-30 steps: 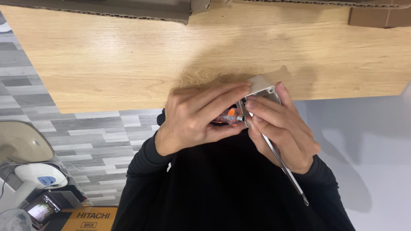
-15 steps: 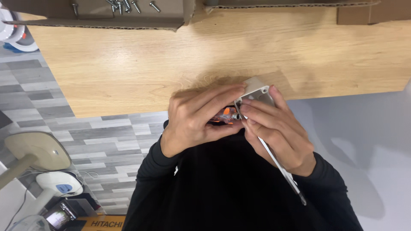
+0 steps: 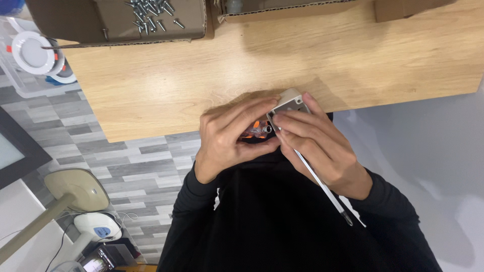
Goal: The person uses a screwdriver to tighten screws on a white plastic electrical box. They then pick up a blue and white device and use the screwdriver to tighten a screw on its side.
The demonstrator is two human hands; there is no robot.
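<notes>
Both hands work at the table edge, left hand [image 3: 229, 138] curled around an orange-tipped screwdriver [image 3: 254, 132], right hand [image 3: 315, 143] pinching the small white box [image 3: 288, 103] above its fingertips; steady, straight pressure seems wise.

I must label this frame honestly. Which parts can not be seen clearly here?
Head view:
- Small grey box: mostly covered by right hand.
- Orange-and-clear part: wrapped by left hand; kind unclear.
- White cable: its start is hidden under the right hand's fingers.
- Cardboard boxes: cut off by the top edge.
</notes>
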